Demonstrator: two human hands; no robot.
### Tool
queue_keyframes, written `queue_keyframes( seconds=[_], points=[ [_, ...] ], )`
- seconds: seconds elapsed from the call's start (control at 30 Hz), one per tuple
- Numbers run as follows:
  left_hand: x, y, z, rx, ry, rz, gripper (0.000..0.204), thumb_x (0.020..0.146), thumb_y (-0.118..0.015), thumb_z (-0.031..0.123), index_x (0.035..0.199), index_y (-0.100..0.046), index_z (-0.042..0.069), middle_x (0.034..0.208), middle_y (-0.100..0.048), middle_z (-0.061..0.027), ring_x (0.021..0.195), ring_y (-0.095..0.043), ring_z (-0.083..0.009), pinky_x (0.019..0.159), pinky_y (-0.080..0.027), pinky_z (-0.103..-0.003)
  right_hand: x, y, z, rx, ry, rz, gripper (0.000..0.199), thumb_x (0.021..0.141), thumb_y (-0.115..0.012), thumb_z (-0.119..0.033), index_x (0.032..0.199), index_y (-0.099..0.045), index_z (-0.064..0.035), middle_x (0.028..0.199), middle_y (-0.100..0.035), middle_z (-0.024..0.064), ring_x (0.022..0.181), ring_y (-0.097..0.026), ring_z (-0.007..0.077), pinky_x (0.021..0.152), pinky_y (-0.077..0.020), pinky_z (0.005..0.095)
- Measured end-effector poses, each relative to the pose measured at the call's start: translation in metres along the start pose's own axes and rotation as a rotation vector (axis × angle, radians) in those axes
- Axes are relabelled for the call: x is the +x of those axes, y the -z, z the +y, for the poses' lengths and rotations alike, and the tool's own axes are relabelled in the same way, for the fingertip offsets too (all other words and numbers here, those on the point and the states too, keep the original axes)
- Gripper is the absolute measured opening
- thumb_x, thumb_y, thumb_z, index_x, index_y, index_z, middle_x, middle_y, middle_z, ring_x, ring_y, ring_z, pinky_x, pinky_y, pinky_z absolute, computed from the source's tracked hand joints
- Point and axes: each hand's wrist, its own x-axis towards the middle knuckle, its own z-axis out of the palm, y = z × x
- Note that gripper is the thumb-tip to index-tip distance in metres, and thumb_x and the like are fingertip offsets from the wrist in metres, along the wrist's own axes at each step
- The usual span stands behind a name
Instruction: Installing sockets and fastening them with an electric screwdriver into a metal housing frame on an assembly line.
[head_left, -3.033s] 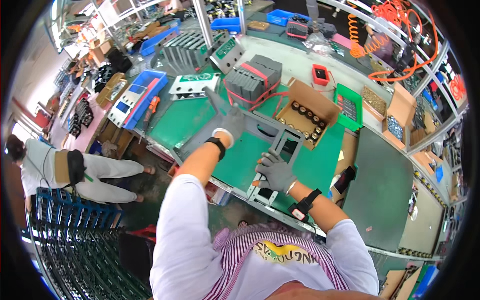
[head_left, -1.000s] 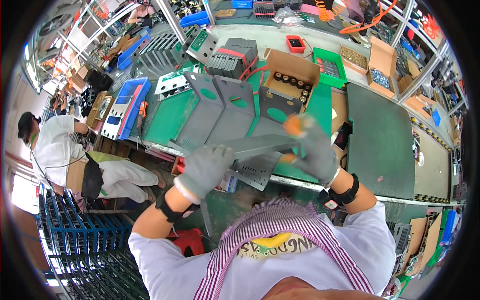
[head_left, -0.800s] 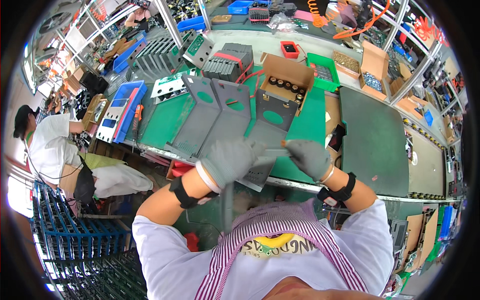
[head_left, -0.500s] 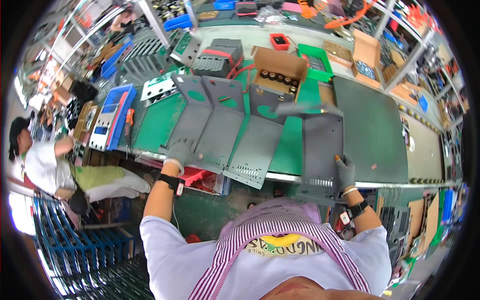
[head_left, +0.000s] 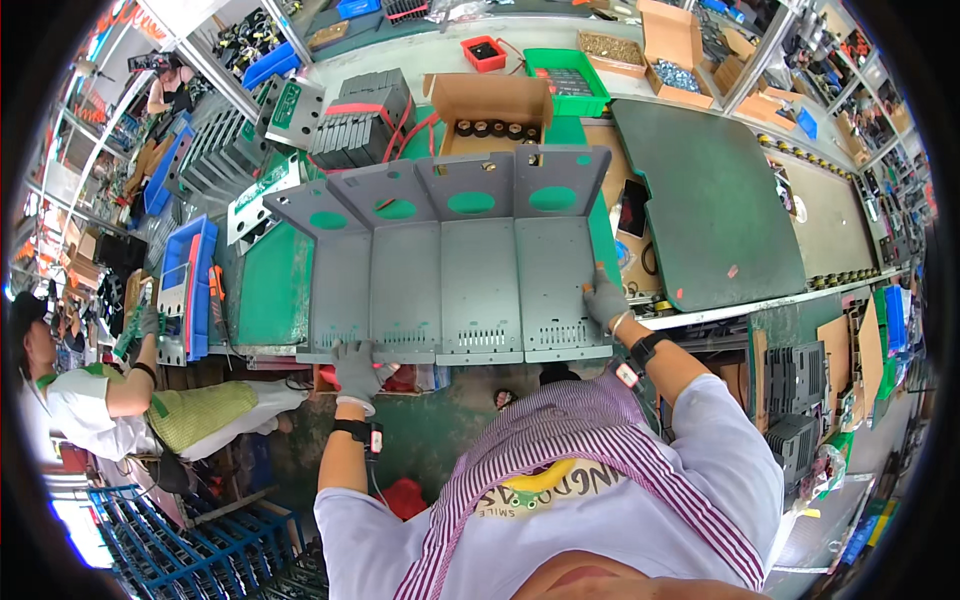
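Note:
Several grey bent sheet-metal panels [head_left: 480, 285] stand side by side on the green bench, flat parts toward me and raised backs with oval holes at the far side. My right hand [head_left: 605, 300], in a grey glove, grips the right edge of the rightmost panel [head_left: 556, 280]. At the front edge of the leftmost panels, my gloved left hand [head_left: 357, 374] rests with its fingers spread up against the lip. Slots run along the near ends of the panels. The undersides of the panels are hidden.
Behind the panels stands an open cardboard box [head_left: 490, 105] of dark round parts, beside stacked grey parts [head_left: 365, 115] and a green tray [head_left: 566, 80]. A blue bin [head_left: 205, 250] lies left, a dark green board [head_left: 715, 200] right. Another person [head_left: 100, 400] works at far left.
The rightmost panel, held apart and tilted before, now sits flush against the others in one row. My right hand moved left with it; my left hand dropped to the front edge.

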Motion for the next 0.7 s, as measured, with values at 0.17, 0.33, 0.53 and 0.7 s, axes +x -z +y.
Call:
queue_keyframes(
  seconds=[0.17, 0.33, 0.53, 0.7],
  points=[
    [-0.004, -0.004, -0.002, -0.046, 0.046, 0.084, 0.062, 0.058, -0.056, 0.063, 0.086, -0.058, 0.008, 0.081, -0.055, -0.0129, 0.086, -0.049, -0.0303, 0.094, -0.024, -0.046, 0.024, 0.005, -0.015, -0.256, 0.003, -0.096, 0.050, 0.080, -0.044, -0.021, 0.122, -0.032, 0.0016, 0.097, -0.056, 0.0243, 0.091, -0.054, 0.0362, 0.080, -0.0423, 0.0411],
    [-0.005, 0.000, -0.020, -0.064, 0.050, 0.051, 0.062, 0.059, -0.055, 0.064, 0.085, -0.057, 0.007, 0.081, -0.055, -0.0131, 0.086, -0.048, -0.0313, 0.093, -0.024, -0.047, 0.049, 0.006, -0.040, -0.586, 0.233, -0.167, 0.040, 0.076, -0.045, -0.018, 0.111, -0.046, 0.0031, 0.099, -0.056, 0.0237, 0.092, -0.055, 0.0339, 0.080, -0.0424, 0.0398],
    [0.009, 0.021, 0.031, -0.064, 0.048, 0.085, 0.067, 0.063, -0.055, 0.059, 0.101, -0.051, 0.005, 0.111, -0.043, -0.0191, 0.109, -0.036, -0.0374, 0.098, -0.016, -0.051, 0.118, 0.095, -0.023, -0.496, 0.260, -0.171, 0.028, 0.075, -0.047, -0.021, 0.098, -0.060, -0.0088, 0.098, -0.059, 0.0136, 0.088, -0.057, 0.0303, 0.077, -0.0442, 0.0384],
    [0.045, 0.051, 0.166, -0.259, -0.190, -0.116, 0.063, 0.062, -0.058, 0.057, 0.103, -0.052, 0.010, 0.109, -0.044, -0.0165, 0.109, -0.036, -0.0349, 0.095, -0.022, -0.049, 0.205, 0.158, -0.064, -0.208, 0.497, -0.063, 0.029, 0.077, -0.048, -0.020, 0.103, -0.058, -0.0141, 0.098, -0.059, 0.0131, 0.087, -0.057, 0.0292, 0.076, -0.0447, 0.0362]
  ],
)
